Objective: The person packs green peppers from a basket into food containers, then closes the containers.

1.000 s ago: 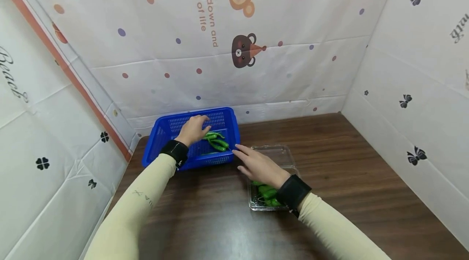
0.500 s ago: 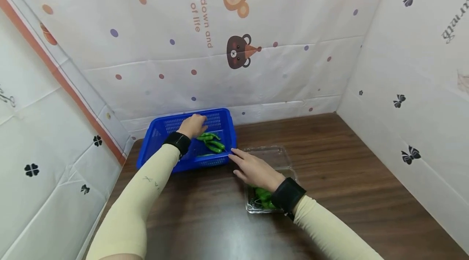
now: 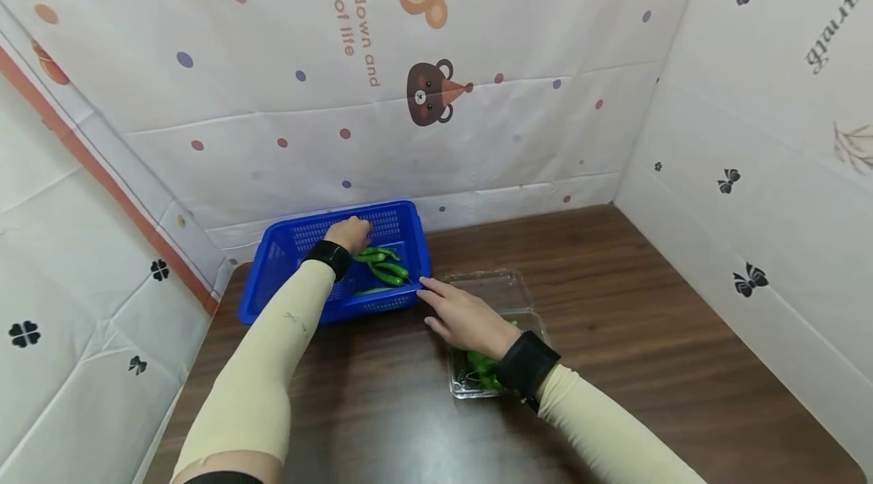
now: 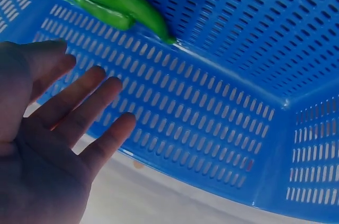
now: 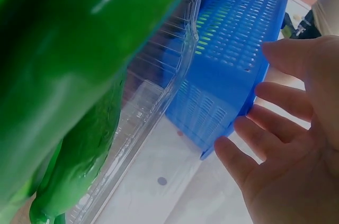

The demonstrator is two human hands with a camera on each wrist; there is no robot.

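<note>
Nearest the person, a clear plastic clamshell tray (image 3: 521,295) sits on the dark wooden table (image 3: 614,317), with green peppers (image 3: 483,367) lying in its near end. In the right wrist view these peppers (image 5: 69,102) fill the foreground, pressed against the ribbed clear wall of the tray (image 5: 159,97).

The right hand (image 3: 464,315) hovers low over the tray's left part, its wrist above the peppers, palm down. Its fingers are straight and spread, holding nothing; the fingertips (image 3: 426,285) reach the near right corner of the blue basket (image 3: 273,295). The right wrist view shows the same loose, open fingers (image 5: 286,102) just beside that basket corner (image 5: 233,75); whether they actually touch it I cannot tell.

Farther back, the blue basket stands at the table's rear left, against the patterned backdrop. Several green peppers (image 3: 382,264) lie on its floor, toward the right side.

The left hand (image 3: 349,232) is inside the basket, above its far part and just left of those peppers. The left wrist view shows its fingers (image 4: 79,107) extended and spread, released and empty, close to the slotted basket wall (image 4: 201,128), with a pepper (image 4: 119,4) lying apart from the fingertips.
</note>
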